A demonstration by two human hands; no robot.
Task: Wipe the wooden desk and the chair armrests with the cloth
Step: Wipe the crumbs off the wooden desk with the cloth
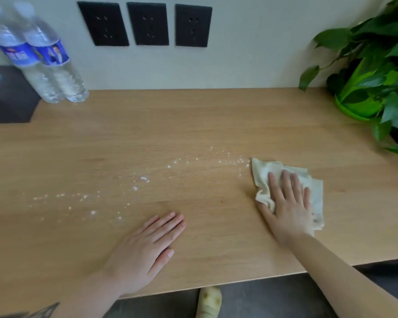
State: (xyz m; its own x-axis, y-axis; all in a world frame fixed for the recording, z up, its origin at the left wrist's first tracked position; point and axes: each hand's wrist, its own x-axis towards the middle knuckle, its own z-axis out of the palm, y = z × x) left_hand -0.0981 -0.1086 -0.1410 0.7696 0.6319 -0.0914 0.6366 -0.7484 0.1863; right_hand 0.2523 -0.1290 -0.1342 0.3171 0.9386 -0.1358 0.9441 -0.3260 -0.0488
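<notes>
Blue labels (33, 53) on two water bottles (53, 72), print too blurred to read.

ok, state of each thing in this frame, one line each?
wooden desk: dusted with white crumbs, unwiped
cloth: crumpled, flat under right hand
right hand: open, pressing cloth
left hand: open, flat on desk
water bottles: upright, touching
plant: upright in green pot

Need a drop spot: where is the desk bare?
Bare: desk between water bottles and plant pot; also front right of the cloth. Crowded: white crumbs across the middle, left hand in front.
</notes>
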